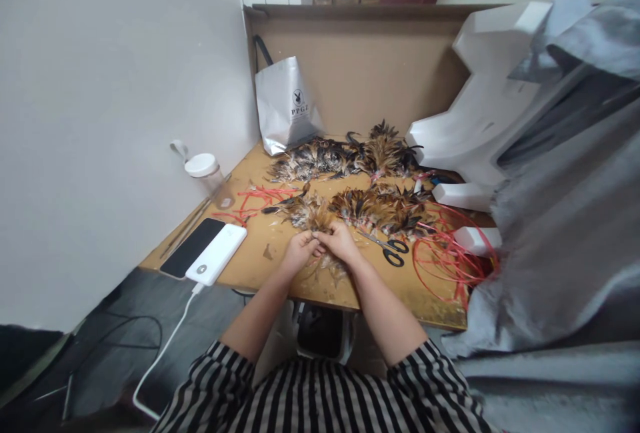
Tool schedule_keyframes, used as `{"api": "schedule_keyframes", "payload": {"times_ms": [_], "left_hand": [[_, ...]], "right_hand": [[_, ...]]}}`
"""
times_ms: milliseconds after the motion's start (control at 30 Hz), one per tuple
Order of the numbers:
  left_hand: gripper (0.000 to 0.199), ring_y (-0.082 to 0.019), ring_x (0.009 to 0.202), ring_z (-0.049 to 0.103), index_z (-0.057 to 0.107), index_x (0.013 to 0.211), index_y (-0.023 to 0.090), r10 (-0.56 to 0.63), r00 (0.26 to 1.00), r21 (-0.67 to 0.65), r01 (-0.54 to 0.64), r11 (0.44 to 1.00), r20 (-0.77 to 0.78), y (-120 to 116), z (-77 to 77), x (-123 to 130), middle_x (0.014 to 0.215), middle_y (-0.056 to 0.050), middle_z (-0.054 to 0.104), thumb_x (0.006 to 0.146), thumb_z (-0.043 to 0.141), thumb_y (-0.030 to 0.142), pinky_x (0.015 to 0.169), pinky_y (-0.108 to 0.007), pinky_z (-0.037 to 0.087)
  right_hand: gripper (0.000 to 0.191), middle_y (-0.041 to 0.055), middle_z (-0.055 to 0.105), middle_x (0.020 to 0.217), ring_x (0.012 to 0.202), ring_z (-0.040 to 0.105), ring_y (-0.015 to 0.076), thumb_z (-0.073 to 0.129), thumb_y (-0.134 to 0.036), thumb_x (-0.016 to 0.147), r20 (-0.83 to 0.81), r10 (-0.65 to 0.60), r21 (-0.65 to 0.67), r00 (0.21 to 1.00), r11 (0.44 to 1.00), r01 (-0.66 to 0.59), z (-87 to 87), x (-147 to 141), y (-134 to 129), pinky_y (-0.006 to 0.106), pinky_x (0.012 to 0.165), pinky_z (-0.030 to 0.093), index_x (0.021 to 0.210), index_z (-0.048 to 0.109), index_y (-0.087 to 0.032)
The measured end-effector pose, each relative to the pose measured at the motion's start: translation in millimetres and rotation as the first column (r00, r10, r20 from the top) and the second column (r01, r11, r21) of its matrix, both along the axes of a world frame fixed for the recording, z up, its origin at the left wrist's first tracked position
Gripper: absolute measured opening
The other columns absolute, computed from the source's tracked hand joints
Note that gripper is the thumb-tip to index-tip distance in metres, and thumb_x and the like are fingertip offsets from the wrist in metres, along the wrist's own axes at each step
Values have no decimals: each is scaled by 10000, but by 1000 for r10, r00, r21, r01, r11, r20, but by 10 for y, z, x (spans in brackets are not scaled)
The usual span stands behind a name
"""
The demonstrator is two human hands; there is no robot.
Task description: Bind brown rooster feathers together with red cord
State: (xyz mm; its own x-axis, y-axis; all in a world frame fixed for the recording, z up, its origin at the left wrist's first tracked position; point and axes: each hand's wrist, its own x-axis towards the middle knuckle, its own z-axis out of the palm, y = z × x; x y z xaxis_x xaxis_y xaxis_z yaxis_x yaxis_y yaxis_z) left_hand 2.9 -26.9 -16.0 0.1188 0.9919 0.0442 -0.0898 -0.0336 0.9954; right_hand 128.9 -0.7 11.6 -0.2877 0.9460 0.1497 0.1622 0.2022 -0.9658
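Observation:
My left hand and my right hand meet near the table's front edge, fingers pinched together. Tan feathers fan out from the fingertips, away from me; their lower ends are hidden in the fingers. Beneath the hands lie pale, downy feather bits. Just beyond, a row of brown and black feather bunches lies across the table. To the right of my right hand are scissors with black handles, their blades towards the feathers.
A tangle of red plastic strips lies at right, with more red strips at left. Further back are another feather row and a silver bag. A lidded jar, phone and cabled power bank stand left. White foam borders the right.

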Motion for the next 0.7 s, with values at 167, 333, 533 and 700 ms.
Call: {"api": "schedule_keyframes", "payload": {"times_ms": [167, 333, 533, 700], "left_hand": [[186, -108, 484, 549, 588, 685, 117, 23, 1000, 23, -23, 999, 1, -24, 3, -17, 548, -19, 596, 696, 572, 302, 518, -243, 458], [195, -95, 456, 533, 590, 637, 122, 54, 998, 49, -53, 997, -21, -46, 35, -16, 519, -15, 585, 707, 559, 302, 488, -214, 432], [223, -98, 434, 519, 593, 630, 129, 87, 996, 35, -87, 996, 24, -90, 103, -23, 495, -8, 569, 687, 590, 344, 457, -213, 415], [264, -88, 450, 507, 629, 672, 120, 250, 965, 7, -251, 968, 78, -189, 102, -201, 550, -32, 601, 692, 604, 382, 463, -207, 391]], "right_hand": [[239, -37, 469, 470, 414, 389, 73, 613, -366, 642, -48, 15, -32, 999, 999, -17, -3, -13, -14, 194, 396, 298, 621, 519, -147], [296, -25, 487, 458, 397, 424, 88, 616, -428, 642, -108, 57, -61, 993, 996, -63, -69, -31, -7, 209, 387, 331, 625, 502, -155], [307, -11, 531, 503, 445, 476, 107, 662, -422, 606, -162, 60, -97, 985, 992, -76, 25, -41, -52, 226, 439, 375, 640, 517, -154], [292, 3, 591, 661, 562, 501, 98, 640, -389, 652, -267, -55, 3, 962, 998, 58, 114, 35, -15, 210, 525, 383, 834, 616, -161]]}}
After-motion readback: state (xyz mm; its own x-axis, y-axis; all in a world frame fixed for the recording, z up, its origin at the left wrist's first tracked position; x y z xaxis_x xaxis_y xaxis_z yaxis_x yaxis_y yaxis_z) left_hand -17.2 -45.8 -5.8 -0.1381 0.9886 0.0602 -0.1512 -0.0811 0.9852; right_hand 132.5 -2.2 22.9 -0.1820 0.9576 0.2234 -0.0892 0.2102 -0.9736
